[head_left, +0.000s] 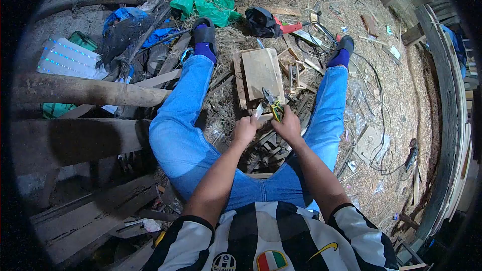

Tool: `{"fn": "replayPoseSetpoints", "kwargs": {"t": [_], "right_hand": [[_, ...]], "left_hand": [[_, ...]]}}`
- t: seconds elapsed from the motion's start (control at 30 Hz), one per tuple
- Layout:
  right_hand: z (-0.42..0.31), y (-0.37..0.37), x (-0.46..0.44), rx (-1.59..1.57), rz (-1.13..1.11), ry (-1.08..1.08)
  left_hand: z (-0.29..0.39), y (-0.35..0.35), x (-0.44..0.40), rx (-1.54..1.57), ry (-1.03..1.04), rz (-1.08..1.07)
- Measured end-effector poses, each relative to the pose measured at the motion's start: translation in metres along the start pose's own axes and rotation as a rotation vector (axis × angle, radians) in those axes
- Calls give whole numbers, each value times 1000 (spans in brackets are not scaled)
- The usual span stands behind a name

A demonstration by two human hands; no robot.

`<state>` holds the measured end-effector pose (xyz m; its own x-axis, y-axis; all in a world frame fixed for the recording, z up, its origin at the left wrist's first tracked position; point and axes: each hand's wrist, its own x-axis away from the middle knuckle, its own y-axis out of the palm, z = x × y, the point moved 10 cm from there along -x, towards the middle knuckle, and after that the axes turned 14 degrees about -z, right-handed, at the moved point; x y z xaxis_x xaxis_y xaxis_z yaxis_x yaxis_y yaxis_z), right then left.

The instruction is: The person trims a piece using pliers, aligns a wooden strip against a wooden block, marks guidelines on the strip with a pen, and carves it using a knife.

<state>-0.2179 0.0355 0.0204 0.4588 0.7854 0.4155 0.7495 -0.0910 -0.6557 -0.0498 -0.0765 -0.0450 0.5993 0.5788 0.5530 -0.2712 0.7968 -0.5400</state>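
Between the knees, my right hand [287,124] is closed around the yellow and black handles of pliers [272,101], whose metal jaws point up and to the left. Close by on the left, my left hand [245,130] is closed on a small pale piece [258,111], too small to name for certain. The two hands are apart, and the pliers' head is near the pale piece. Just beyond them lies a flat wooden board [261,74] on the straw-covered ground.
Small wooden frames [291,69] lie right of the board. A green plastic bag [208,1] and a black cap [263,22] lie farther off. Cables [382,105] run along the right. A thick wooden pole [90,90] and planks stand at the left.
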Motion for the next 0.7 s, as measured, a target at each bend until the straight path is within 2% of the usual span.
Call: {"fn": "replayPoseSetpoints", "kwargs": {"t": [0.17,0.23,0.3,0.37,0.5,0.57,0.6,0.63,0.7], "right_hand": [[-17,-13,8,-99,91,-68],[-16,-18,8,-144,152,-109],[-3,3,-5,39,-35,25],[-5,-2,-2,21,-18,1],[-24,-19,9,-68,119,-121],[-31,-25,14,-92,161,-160],[-36,-28,17,-62,271,-236],[-32,-25,14,-63,272,-236],[-8,4,-2,60,-54,37]], "left_hand": [[-8,3,-5,-40,30,84],[-7,2,-3,-1,-28,16],[-8,5,-2,32,-82,-52],[-8,2,-2,-30,-89,-27],[-9,4,0,42,-70,-53],[-9,0,-2,-43,-23,69],[-6,-3,0,-44,-22,69],[-3,-4,2,-42,-21,62],[0,-6,6,-39,-21,54]]}}
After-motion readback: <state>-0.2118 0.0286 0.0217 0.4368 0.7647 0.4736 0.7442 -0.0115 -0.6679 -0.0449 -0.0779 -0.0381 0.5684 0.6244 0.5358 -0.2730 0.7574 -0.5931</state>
